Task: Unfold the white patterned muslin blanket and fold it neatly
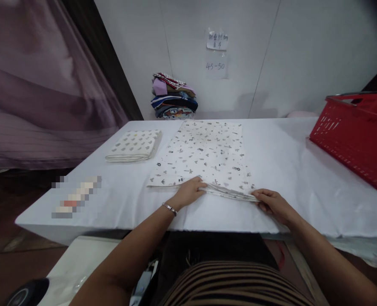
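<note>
A white cloth [207, 153] with small grey and brown prints lies folded in layers on the white-covered table [281, 165]. My left hand [190, 192] pinches the middle of its near edge, fingers partly hidden by the fabric. At the near right corner, my right hand [271, 204] grips the stacked layers between thumb and fingers. Between the two hands the near edge is slightly lifted and shows several layers. To the left, apart from both hands, sits a folded cream cloth [134, 144] with a grey-green leaf-like print.
A red plastic basket [354, 136] stands at the table's right. Against the wall is a pile of folded fabrics [175, 100], below paper signs [216, 55]. A blurred-out item [76, 197] lies at the left edge. A mauve curtain [41, 93] hangs at left.
</note>
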The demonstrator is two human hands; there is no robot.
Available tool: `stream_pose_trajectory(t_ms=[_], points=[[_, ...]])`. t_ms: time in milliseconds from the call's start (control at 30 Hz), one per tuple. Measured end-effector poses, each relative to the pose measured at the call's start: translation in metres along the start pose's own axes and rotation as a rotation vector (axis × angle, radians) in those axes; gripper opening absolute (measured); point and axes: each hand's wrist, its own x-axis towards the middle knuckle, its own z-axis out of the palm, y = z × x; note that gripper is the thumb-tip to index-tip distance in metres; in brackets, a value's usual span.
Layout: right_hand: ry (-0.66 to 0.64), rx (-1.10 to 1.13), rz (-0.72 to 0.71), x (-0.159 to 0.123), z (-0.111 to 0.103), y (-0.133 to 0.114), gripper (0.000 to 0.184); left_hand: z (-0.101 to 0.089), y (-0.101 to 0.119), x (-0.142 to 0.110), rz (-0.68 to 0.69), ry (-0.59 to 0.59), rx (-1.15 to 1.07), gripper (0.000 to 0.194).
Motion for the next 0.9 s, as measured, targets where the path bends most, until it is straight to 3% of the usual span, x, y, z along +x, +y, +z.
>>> stream_pose_trajectory(t_ms=[300,533,900], points=[[0.007,0.0,-0.007,-0.001,0.001,-0.002,0.037,-0.001,0.004,0.006,0.061,-0.004,0.161,0.021],[0.066,0.091,0.029,0.001,0.001,-0.006,0.03,-0.006,0.006,-0.013,0.182,0.096,0.177,0.025],[0.069,0.04,0.066,0.004,0.001,-0.012,0.027,0.003,0.002,-0.017,0.143,0.009,0.495,0.026]])
